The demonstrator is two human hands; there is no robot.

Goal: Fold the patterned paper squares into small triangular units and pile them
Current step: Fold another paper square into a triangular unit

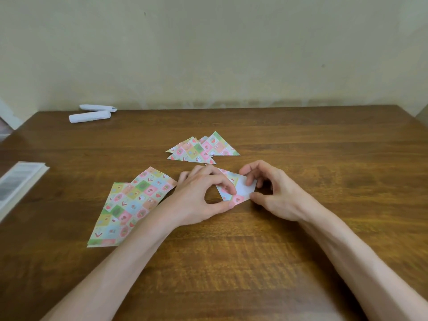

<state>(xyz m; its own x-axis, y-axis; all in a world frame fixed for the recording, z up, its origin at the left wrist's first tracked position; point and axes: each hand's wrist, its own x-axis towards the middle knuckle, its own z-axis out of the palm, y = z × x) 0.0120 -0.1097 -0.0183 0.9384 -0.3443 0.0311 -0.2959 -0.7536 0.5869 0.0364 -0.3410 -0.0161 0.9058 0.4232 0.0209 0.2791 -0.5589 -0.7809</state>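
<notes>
A partly folded patterned paper square lies on the wooden table between my hands, its white underside showing. My left hand pinches its near left edge with thumb and forefinger. My right hand pinches its right corner, fingers curled over the white flap. Beyond it sits a loose pile of folded patterned triangles. A stack of flat unfolded patterned sheets lies to the left, partly under my left forearm.
Two rolled white paper bundles lie at the far left edge by the wall. A book or booklet rests at the table's left edge. Bare wood stretches to the right and in front.
</notes>
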